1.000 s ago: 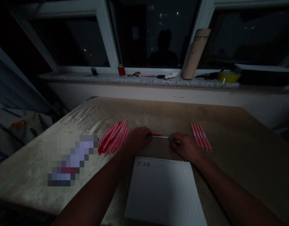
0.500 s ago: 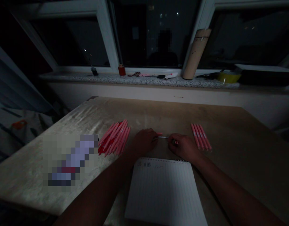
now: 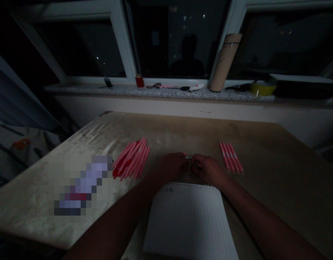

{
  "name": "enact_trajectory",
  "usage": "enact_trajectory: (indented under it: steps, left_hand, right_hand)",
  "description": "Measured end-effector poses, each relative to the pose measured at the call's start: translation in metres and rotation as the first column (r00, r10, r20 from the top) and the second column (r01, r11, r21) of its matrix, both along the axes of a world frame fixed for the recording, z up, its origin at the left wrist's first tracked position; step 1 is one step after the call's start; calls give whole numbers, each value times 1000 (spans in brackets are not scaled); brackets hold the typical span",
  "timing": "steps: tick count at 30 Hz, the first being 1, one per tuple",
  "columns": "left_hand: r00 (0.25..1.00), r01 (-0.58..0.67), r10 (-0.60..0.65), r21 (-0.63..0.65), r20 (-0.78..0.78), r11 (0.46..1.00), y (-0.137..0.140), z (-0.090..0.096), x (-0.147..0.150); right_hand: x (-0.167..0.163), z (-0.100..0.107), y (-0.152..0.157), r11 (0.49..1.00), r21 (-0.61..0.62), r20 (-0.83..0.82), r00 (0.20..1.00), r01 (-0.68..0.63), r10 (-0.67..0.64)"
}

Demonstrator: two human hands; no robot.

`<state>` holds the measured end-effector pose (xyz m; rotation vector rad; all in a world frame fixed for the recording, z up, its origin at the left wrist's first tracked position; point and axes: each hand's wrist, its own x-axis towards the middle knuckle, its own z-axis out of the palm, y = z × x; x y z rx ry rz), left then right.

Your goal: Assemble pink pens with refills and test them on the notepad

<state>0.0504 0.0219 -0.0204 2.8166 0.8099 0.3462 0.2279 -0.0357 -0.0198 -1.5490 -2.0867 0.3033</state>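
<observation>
Just beyond the notepad [image 3: 188, 220], my two hands nearly meet. My left hand [image 3: 172, 167] is closed on a pink pen [image 3: 184, 154], whose end peeks out past the fingers. A short pale, thin shaft [image 3: 189, 157] shows in the narrow gap between the hands. In my curled right hand [image 3: 207, 168] is a pink tubular pen part [image 3: 200, 165], its round reddish end facing me; the fingers hide the rest. A loose pile of pink pens [image 3: 132, 159], with red pieces among them, lies left of my hands. Several pink pens [image 3: 230, 157] lie side by side on the right.
A blurred-out purplish object [image 3: 92, 180] lies on the table [image 3: 182, 130] at left. Along the windowsill [image 3: 161, 93] stand a small red jar [image 3: 139, 81], a tall tan cylinder [image 3: 226, 63] leaning on the window frame, and a yellow tape roll [image 3: 262, 89].
My left hand has moved right, closer to my right hand, and the visible pale shaft between them has become shorter. The pen pile and the row have stayed put.
</observation>
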Motion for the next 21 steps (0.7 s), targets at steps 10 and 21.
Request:
enact_trajectory:
  steps: [10, 21]
  left_hand:
    - [993, -90, 92, 21, -77, 996, 9, 8, -10]
    - [966, -198, 214, 117, -145, 973, 17, 14, -23]
  right_hand:
    - [1, 2, -2, 998, -11, -5, 998, 64, -64]
    - [3, 5, -3, 994, -46, 19, 995, 95, -95]
